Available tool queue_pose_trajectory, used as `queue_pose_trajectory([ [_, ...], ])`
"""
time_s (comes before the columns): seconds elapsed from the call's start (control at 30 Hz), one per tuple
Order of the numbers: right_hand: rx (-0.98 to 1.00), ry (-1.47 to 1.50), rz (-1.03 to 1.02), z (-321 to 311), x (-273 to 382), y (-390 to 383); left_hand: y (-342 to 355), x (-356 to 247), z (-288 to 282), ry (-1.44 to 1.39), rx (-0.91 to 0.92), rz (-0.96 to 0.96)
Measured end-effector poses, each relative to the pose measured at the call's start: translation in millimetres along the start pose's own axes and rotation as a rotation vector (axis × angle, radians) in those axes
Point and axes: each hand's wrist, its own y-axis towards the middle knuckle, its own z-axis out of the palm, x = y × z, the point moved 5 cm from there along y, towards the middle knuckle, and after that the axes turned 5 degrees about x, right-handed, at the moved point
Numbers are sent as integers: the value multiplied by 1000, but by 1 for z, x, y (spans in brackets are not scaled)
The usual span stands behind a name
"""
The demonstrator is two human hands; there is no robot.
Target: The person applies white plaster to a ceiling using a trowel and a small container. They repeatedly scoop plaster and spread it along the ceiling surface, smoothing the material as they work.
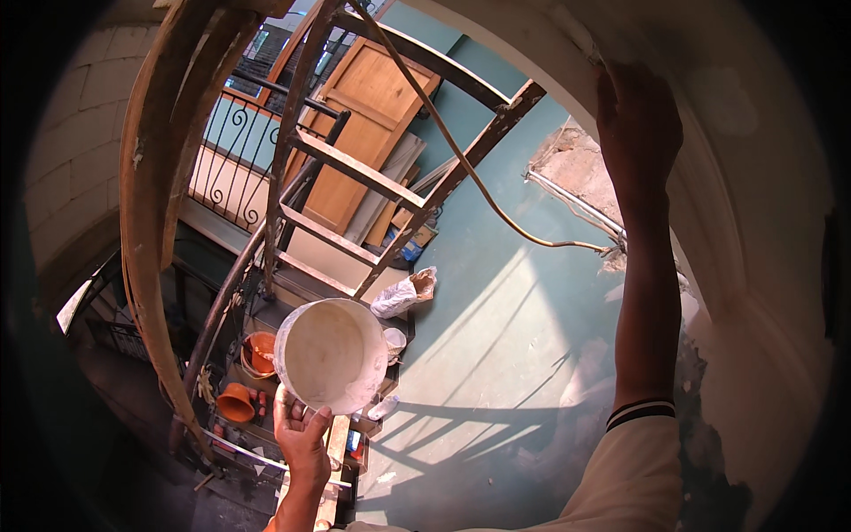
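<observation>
My left hand [303,433] grips a white plaster-smeared tub [365,383] from below, its thumb and fingers at the near edge. The tub's open mouth faces me, and pale residue coats its inside. Up at the right, my right hand [640,124] is raised against the pale, plastered ceiling edge [567,66]. Its fingers are closed and in shadow. A small light-coloured edge shows by the fingertips, but what the hand holds is too dark to make out.
A metal ladder-like frame [355,168] and a curved wooden beam [142,204] stand at left. A yellowish hose [461,160] hangs across the blue-green wall [496,328]. Below are orange buckets [236,403], a white sack [399,297], a wooden door [368,115] and a scrolled railing [235,160].
</observation>
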Motion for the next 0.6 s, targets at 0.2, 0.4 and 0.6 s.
queue_pose_trajectory([
  [0.2,75,-59,35,-18,-35,-41,2,4,1,-5,-4,24],
  [0.4,149,-87,69,-38,-81,-85,8,10,6,9,10,31],
  [0.6,259,-77,199,-62,-113,-140,9,10,7,27,17,9],
])
